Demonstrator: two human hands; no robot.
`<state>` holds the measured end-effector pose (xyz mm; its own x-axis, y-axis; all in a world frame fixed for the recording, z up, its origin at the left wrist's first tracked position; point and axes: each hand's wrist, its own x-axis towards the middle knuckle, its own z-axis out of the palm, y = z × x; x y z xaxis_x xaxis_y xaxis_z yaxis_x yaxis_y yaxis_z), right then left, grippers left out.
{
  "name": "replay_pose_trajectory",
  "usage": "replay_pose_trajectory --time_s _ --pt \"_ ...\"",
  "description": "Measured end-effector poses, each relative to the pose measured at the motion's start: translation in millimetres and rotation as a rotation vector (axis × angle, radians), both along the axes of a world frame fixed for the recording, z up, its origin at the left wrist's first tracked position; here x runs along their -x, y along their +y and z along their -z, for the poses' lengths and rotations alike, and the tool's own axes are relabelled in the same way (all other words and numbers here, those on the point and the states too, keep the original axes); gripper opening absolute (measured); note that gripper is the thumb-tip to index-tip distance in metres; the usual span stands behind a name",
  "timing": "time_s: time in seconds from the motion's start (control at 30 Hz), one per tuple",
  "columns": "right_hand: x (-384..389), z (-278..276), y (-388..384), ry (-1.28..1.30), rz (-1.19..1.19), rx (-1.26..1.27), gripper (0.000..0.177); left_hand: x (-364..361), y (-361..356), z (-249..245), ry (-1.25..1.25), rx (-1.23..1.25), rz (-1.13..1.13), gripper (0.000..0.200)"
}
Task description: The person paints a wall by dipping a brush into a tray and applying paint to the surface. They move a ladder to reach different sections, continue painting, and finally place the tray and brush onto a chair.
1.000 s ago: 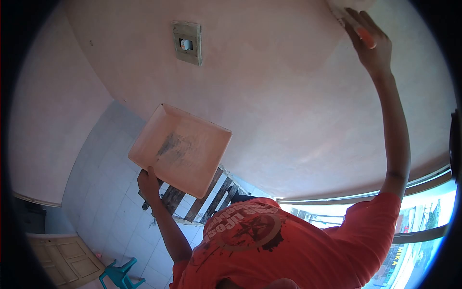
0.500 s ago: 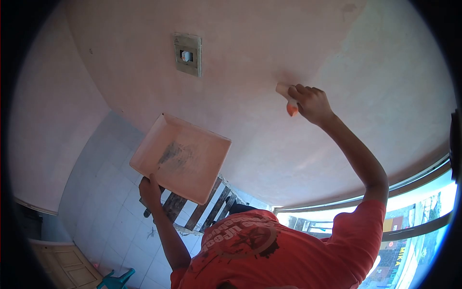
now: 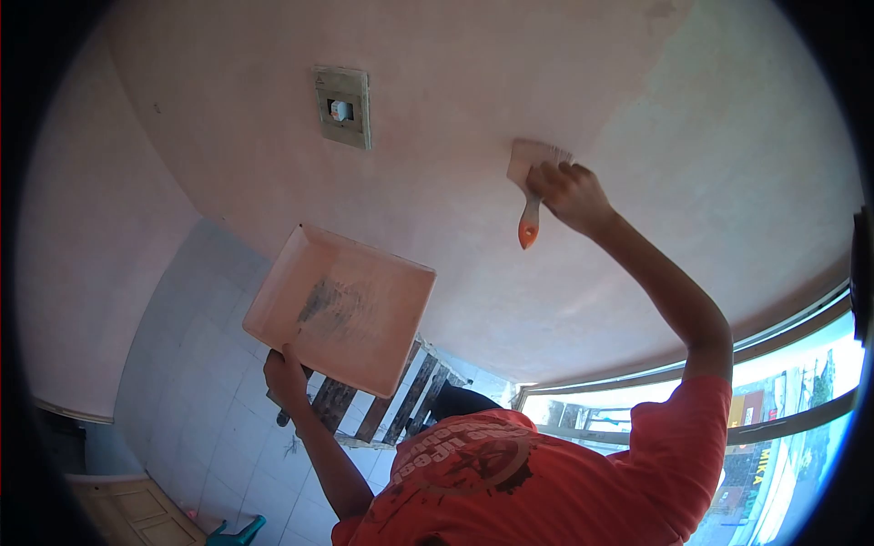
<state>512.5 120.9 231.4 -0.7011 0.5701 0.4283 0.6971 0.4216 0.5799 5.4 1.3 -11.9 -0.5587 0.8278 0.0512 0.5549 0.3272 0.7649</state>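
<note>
A square pink paint tray [image 3: 382, 318] with a dark smear in its middle is held at its lower left edge by my left hand [image 3: 288, 378], thumb over the rim. My right hand [image 3: 574, 196] is closed round a wide paint brush [image 3: 523, 168] with an orange-tipped handle that points down. The bristles are at the pale pink wall [image 3: 455, 109], partly behind my fingers.
A switch plate [image 3: 357, 127] is on the wall at the upper left. Below the tray stands a slatted wooden structure [image 3: 373, 414] on the tiled floor [image 3: 209, 391]. A window [image 3: 774, 409] is at right, a wooden door [image 3: 137, 510] and green chair [image 3: 237, 532] at lower left.
My right hand has shifted slightly left and down, and the brush has turned so its broad face and handle show. The tray has moved slightly down in view.
</note>
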Motion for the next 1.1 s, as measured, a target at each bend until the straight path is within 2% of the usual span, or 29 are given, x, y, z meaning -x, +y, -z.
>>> replay_pose_trajectory --time_s 0.03,0.13,0.2,0.23,0.3,0.37,0.43,0.5,0.53,0.57,0.6,0.67,0.77,0.8,0.87,0.97,1.03,1.1 --pt "-1.1 19.9 -2.8 0.004 0.037 0.112 0.022 -0.3 -0.2 0.7 -0.009 0.002 -0.014 0.054" --pt "9.2 8.8 -6.5 0.135 0.034 0.267 0.027 0.5 -1.8 1.3 0.02 0.024 -0.031 0.054" --pt "10.1 -34.9 6.0 0.134 0.09 0.11 0.03 -0.3 -0.9 1.3 0.024 0.02 -0.019 0.054" --pt "12.4 -68.8 8.3 0.267 0.055 0.097 0.029 -2.0 -1.7 -0.4 0.031 0.026 -0.022 0.054" --pt "15.3 -119.9 13.2 0.333 0.029 -0.071 0.022 -3.2 -0.8 -3.7 0.037 0.034 -0.035 0.048" --pt "22.2 -145.5 16.7 0.327 0.04 -0.138 0.028 -2.5 -0.3 0.1 0.035 0.021 -0.047 0.048" --pt "31.8 -153.5 18.0 0.133 -0.028 -0.393 0.032 -2.3 -1.2 3.0 0.025 0.005 -0.059 0.048" --pt "35.9 -128.5 26.0 0.126 -0.096 -0.313 0.03 -1.7 -1.0 3.2 -0.008 0.019 -0.065 0.046" --pt "27.3 -99.3 39.2 0.005 -0.074 -0.358 0.023 -1.9 -1.1 3.1 -0.012 0.015 -0.067 0.046" --pt "26.7 -74.1 40.2 -0.103 -0.004 -0.283 0.017 -1.8 -1.3 2.2 -0.009 0.027 -0.073 0.045" --pt "27.3 -47.0 39.7 -0.109 -0.064 -0.207 0.015 -1.3 -1.1 3.6 -0.006 0.04 -0.079 0.044" --pt "21.9 15.5 35.1 -0.12 -0.058 0.053 0.018 2.8 0.4 12.2 -0.01 -0.007 -0.065 0.047" --pt "19.0 42.6 30.3 0.107 -0.139 0.289 0.025 4.7 -0.6 17.2 -0.01 -0.042 -0.057 0.051" --pt "20.7 31.8 33.6 0.097 -0.148 0.29 0.025 4.5 0.1 15.9 -0.002 -0.037 -0.059 0.051" --pt "27.6 -11.7 33.9 0.148 -0.081 0.134 0.02 5.6 1.0 13.3 -0.015 0.011 -0.068 0.046" --pt "28.5 -86.5 39.9 0.265 -0.041 -0.053 0.026 4.0 -0.1 8.0 -0.026 0.043 -0.058 0.041" --pt "34.0 -124.7 34.0 0.223 -0.044 -0.139 0.026 1.4 -1.5 8.0 -0.04 0.028 -0.063 0.041" --pt "41.4 -144.5 30.2 0.195 -0.083 -0.358 0.026 2.3 -1.2 7.5 -0.05 0.035 -0.053 0.04"
